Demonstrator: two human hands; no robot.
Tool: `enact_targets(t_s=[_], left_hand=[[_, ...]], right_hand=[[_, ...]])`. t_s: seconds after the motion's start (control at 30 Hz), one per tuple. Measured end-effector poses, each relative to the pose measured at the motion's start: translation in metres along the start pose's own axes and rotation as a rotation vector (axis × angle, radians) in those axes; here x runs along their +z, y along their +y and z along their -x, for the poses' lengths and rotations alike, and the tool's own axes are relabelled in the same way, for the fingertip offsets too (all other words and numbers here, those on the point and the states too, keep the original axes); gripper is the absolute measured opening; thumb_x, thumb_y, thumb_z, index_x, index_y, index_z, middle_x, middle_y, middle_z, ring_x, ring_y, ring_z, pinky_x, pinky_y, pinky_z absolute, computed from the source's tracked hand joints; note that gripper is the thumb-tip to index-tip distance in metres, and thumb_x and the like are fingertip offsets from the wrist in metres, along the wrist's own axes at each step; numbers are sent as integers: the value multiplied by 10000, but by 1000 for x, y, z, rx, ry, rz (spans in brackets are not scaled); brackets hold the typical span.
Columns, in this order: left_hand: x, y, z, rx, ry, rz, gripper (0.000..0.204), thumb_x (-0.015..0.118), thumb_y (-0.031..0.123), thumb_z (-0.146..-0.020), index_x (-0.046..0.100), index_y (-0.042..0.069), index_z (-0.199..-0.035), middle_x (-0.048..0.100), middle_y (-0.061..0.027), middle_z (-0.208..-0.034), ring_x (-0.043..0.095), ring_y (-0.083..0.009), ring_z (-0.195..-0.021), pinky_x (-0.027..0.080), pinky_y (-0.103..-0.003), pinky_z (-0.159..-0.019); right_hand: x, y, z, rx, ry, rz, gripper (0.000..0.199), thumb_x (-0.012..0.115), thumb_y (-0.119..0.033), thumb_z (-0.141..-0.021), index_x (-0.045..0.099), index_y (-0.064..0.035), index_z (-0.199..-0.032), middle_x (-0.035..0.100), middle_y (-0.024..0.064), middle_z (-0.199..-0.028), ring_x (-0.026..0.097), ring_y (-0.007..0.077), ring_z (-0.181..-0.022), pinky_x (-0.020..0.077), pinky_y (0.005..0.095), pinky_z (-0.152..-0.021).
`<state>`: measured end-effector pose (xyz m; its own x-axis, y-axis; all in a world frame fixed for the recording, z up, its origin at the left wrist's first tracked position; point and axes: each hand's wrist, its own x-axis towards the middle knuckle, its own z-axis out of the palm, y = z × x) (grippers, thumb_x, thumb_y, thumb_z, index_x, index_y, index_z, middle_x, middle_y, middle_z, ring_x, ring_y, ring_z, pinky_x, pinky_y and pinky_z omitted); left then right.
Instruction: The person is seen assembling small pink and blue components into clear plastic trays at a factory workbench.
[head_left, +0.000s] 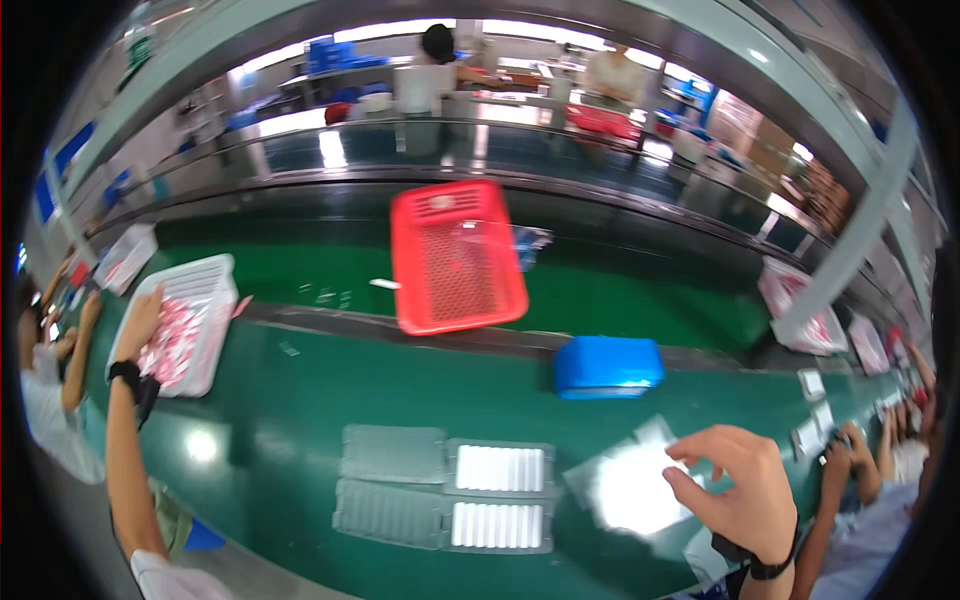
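Head view, right hand: we see our right hand (735,480) at about 4 o'clock, fingers spread and released, gripping nothing, its fingertips resting at the right edge of a clear plastic bag (625,485).
Head view, plastic bag: it lies flat on the green table (300,400), shiny with glare, just right of the trays, at about 5 o'clock.
Head view, left hand: our left hand (140,322) sits at 9 o'clock, reaching up onto the rim of a white basket (190,320); we cannot tell whether it grips the rim or only rests there.
Head view, white basket: it stands tilted at the left end of the table and holds small pink and white pieces.
Head view, trays: two clear trays (445,490) lie open side by side near 6 o'clock, with white ribbed inserts in their right halves.
Head view, blue box: a closed blue box (608,366) stands above the bag, toward 3 o'clock.
Head view, red basket: a red basket (455,255) sits at centre on the belt beyond the table.
Head view, others: a neighbour's hands (850,450) work well right of ours.
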<state>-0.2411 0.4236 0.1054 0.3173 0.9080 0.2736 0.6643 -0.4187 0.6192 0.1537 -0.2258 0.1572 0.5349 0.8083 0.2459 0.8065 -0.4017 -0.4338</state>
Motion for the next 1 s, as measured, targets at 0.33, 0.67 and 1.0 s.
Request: enact_targets(t_s=[0.33, 0.67, 1.0], left_hand=[[74, 15, -16, 606, 297, -299, 486, 440, 394, -1072, 647, -41, -1014, 662, -180, -883, 634, -334, -787, 493, -387, -717], [135, 295, 265, 796, -484, 234, 141, 723, 76, -841, 730, 5, -963, 746, -155, -1056, 707, -288, -1034, 523, -384, -926], [156, 320, 389, 53, -539, 936, 366, 657, -18, -929, 626, -73, -1290, 698, -153, -1191, 673, -210, -1072, 536, -307, -957]], right_hand=[[6, 74, -13, 21, 104, 5, 286, 749, -148, -851, 670, -7, -1088, 686, 149, -1053, 658, 318, -967, 540, 394, -831], [75, 137, -74, -62, 218, 255, 389, 670, -300, -932, 695, -35, -1216, 615, 215, -1342, 524, 438, -1285, 434, 494, -1067], [42, 49, -29, -169, 37, -360, 248, 779, -194, -845, 752, -46, -1043, 728, 156, -1093, 705, 337, -961, 577, 394, -820]])
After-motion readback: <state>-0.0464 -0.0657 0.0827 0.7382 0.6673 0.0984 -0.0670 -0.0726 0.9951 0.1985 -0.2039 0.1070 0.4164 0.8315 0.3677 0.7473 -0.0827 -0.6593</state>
